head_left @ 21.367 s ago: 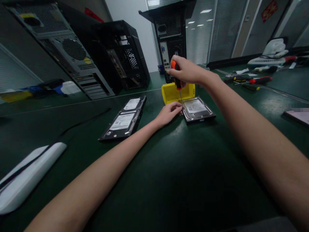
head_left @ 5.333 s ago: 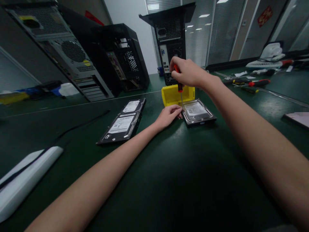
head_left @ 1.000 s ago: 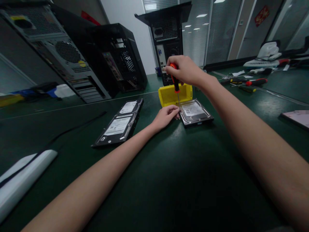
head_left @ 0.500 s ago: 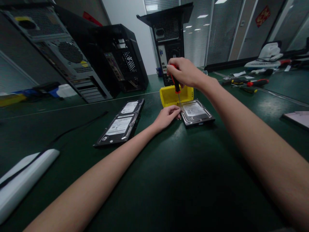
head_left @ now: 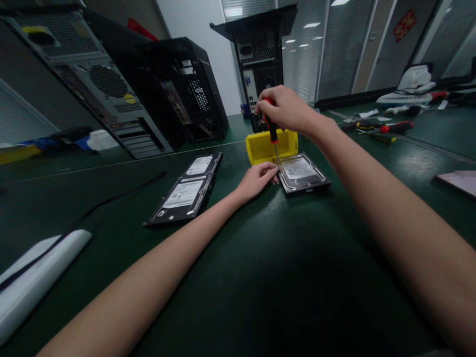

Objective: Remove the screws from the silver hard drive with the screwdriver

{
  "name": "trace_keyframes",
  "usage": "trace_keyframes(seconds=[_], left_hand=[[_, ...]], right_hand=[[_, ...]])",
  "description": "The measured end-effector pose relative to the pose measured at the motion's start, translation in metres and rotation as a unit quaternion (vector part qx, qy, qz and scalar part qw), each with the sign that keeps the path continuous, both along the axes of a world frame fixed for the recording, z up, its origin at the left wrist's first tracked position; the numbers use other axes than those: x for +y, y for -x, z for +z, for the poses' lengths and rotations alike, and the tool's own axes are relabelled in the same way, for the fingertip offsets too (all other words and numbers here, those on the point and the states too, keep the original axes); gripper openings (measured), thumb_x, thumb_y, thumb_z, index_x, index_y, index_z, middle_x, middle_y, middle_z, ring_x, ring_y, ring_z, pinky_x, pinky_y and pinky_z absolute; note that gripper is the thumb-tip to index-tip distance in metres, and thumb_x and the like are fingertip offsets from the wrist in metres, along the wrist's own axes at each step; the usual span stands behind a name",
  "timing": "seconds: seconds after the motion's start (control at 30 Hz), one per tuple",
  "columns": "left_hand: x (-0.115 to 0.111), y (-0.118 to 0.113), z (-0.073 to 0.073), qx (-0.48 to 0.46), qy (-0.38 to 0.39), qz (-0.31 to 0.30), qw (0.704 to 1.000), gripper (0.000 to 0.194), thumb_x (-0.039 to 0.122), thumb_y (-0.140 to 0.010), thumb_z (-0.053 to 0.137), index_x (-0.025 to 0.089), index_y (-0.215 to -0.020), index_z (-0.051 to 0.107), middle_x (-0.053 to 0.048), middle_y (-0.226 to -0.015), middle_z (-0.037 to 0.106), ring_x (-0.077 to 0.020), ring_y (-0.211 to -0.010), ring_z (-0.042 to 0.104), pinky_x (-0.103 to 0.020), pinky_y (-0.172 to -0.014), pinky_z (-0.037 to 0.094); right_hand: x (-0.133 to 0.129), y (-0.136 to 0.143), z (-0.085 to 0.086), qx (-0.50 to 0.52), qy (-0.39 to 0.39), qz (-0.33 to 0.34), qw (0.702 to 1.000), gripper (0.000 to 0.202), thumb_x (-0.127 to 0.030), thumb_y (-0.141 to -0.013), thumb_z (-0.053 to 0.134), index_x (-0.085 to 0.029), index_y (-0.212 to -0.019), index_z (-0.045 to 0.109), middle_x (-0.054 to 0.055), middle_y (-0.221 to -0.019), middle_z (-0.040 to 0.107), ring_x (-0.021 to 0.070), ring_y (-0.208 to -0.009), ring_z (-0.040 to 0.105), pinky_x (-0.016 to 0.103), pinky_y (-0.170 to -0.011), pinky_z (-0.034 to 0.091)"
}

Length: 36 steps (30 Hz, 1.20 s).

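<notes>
My right hand (head_left: 278, 106) is wrapped around the red and black handle of a screwdriver (head_left: 273, 133), held nearly upright. Its thin shaft runs down to the left edge of a hard drive (head_left: 302, 171), which lies label up on the table. At that same edge my left hand (head_left: 257, 181) is closed, thumb and fingertips against the drive's side, close to the screwdriver tip. The tip itself and any screw under it are too small to make out. Directly behind the drive sits a yellow plastic box (head_left: 267, 146), its open side facing me.
Two more hard drives (head_left: 184, 191) lie end to end on the left. Computer cases (head_left: 193, 94) stand at the back. A black cable (head_left: 111, 198) crosses a white object (head_left: 44, 267) at the lower left. Pliers and other hand tools (head_left: 396, 127) lie at the right.
My right hand has tilted very slightly on the screwdriver handle. The drive, box and left hand are in the same places.
</notes>
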<state>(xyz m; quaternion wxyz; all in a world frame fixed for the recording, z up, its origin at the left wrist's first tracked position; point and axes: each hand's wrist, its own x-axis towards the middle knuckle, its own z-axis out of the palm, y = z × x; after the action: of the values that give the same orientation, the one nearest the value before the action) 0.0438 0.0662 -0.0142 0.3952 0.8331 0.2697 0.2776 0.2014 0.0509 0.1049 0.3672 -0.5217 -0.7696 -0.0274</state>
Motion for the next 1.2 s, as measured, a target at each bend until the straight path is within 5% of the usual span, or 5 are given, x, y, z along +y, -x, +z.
trace_keyframes(seconds=[0.53,0.9,1.2], left_hand=[[-0.0001,0.0001,0.0002,0.002,-0.004,0.006,1.000,0.024,0.030,-0.090,0.048,0.010,-0.093,0.062,-0.002,-0.072,0.060,-0.0118,-0.068,0.056,-0.025,-0.071,0.044],[-0.0009,-0.0002,0.0015,0.001,-0.004,0.000,1.000,0.023,0.028,-0.090,0.048,0.010,-0.093,0.062,-0.002,-0.070,0.059,-0.0114,-0.067,0.055,-0.025,-0.071,0.044],[-0.0011,0.0004,0.0015,0.011,-0.015,0.006,1.000,0.026,0.031,-0.090,0.046,0.011,-0.094,0.062,-0.003,-0.072,0.061,-0.0124,-0.069,0.056,-0.027,-0.072,0.045]], right_hand=[[-0.0038,0.0018,0.0072,-0.025,-0.015,0.010,1.000,0.033,-0.037,-0.087,0.046,-0.012,-0.088,0.067,0.009,-0.082,0.064,0.0153,-0.074,0.055,0.026,-0.069,0.039],[-0.0055,0.0018,0.0015,0.018,-0.015,0.040,0.999,0.026,-0.038,-0.087,0.046,-0.016,-0.074,0.052,0.005,-0.069,0.054,0.0132,-0.067,0.052,0.025,-0.065,0.040],[-0.0063,0.0013,0.0047,0.039,0.053,0.003,0.998,0.032,-0.038,-0.090,0.036,-0.015,-0.081,0.057,0.007,-0.079,0.061,0.0143,-0.063,0.055,0.027,-0.060,0.045]])
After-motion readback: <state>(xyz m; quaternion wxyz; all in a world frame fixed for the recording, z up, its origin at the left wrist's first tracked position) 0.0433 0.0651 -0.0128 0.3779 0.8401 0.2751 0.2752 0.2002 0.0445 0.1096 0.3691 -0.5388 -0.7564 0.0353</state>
